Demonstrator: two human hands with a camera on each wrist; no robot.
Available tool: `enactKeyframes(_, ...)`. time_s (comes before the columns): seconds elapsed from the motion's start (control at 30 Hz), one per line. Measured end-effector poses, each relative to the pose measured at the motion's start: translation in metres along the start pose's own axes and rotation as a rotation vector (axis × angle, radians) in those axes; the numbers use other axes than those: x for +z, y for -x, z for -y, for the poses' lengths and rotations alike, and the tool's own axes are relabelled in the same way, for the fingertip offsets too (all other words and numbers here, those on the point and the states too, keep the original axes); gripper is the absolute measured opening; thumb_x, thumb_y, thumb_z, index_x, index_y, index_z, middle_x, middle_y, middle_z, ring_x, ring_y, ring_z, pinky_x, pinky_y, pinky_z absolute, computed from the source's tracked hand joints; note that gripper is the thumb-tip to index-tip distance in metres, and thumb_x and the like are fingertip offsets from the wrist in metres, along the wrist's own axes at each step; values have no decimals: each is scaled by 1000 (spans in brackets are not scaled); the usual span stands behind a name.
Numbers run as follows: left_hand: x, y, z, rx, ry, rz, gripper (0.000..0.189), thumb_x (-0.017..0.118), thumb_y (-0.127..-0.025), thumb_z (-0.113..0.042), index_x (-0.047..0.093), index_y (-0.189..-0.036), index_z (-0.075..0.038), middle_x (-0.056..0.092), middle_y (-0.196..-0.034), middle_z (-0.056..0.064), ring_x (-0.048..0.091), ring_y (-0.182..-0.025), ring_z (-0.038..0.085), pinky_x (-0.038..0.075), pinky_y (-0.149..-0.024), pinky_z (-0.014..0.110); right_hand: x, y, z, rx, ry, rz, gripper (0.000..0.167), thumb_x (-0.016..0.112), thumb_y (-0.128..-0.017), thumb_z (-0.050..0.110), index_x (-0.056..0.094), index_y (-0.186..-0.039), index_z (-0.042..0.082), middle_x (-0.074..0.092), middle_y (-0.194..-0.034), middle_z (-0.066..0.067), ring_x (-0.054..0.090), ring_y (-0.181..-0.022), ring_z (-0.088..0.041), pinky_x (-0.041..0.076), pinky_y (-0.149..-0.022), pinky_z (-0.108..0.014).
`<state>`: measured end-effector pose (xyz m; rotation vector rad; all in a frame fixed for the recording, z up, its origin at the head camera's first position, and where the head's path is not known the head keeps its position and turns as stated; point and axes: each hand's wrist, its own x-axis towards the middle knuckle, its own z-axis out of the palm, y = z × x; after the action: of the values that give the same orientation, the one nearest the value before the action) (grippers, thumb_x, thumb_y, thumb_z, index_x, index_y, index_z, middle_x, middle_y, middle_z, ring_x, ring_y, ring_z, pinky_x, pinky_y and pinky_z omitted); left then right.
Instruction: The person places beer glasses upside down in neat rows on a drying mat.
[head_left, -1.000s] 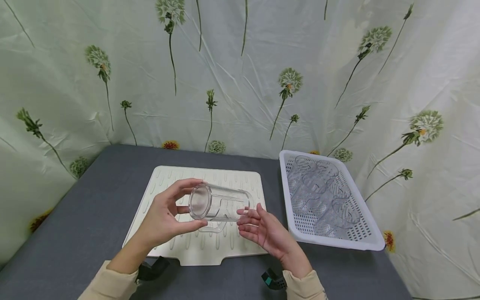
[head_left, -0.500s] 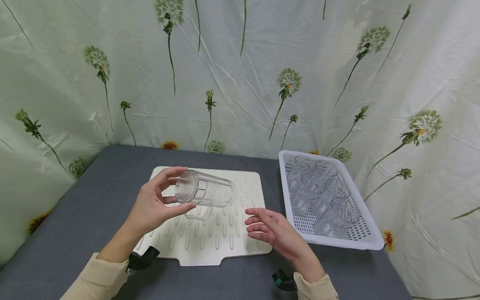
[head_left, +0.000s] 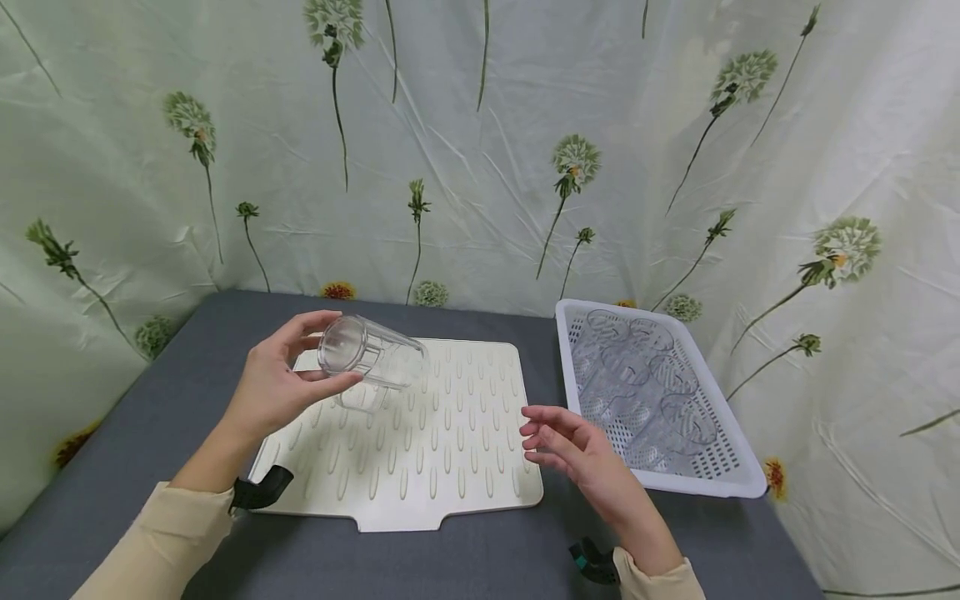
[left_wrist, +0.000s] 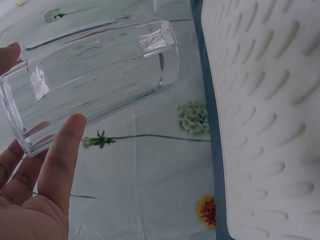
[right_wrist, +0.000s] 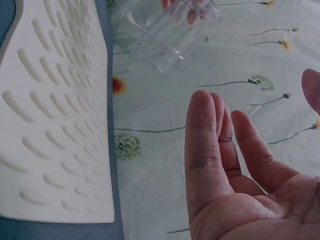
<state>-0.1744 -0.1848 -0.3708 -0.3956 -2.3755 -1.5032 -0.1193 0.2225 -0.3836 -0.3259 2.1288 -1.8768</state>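
While the left hand [head_left: 281, 375] has its fingers curled round one end of a clear mug [head_left: 378, 354], tipped sideways left of centre frame over the white board [head_left: 450, 450], the right hand [head_left: 581, 458] just hangs lower right of centre, fingers loosely bent, nothing in them. Basket [head_left: 693, 485] of clear cups [head_left: 637, 375] sits on the tabletop [head_left: 480, 567], frame right.

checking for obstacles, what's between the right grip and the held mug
In the head view, no object stands between the right grip and the clear mug; only the white ridged board shows beneath that stretch.
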Motion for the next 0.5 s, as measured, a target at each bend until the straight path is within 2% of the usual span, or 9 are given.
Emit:
enactKeyframes(0.13,-4,-4,4,-7,-39,-14,77,95,-82,-15,60,-150,-19,60,-146,5,59,-113,-4,59,-79,10,-6,3,2,-24,15,-15,46,57,-112,20,52,-149,-7,67,-127,-7,70,-113,-19,61,-102,-27)
enactKeyframes(0.27,-7,-9,8,-5,-69,-25,75,95,-83,-15,60,-150,-17,61,-144,7,58,-110,-5,58,-76,9,-11,6,3,-15,45,-39,46,58,-112,20,52,-150,-5,68,-128,-6,71,-112,-16,61,-102,-27)
enactKeyframes(0.33,-9,-11,11,-9,-91,-29,75,95,-83,-17,60,-150,-16,62,-144,9,59,-111,1,58,-73,10,-14,8,3,-7,65,-55,45,59,-112,20,54,-149,-3,69,-128,-6,72,-113,-16,61,-102,-27)
enactKeyframes(0.5,-13,-17,17,-32,-165,-44,76,94,-84,-24,60,-151,-15,63,-147,15,63,-120,31,52,-70,13,-22,13,6,-31,105,-72,43,58,-112,19,54,-149,-3,69,-129,-6,72,-113,-16,61,-101,-27)
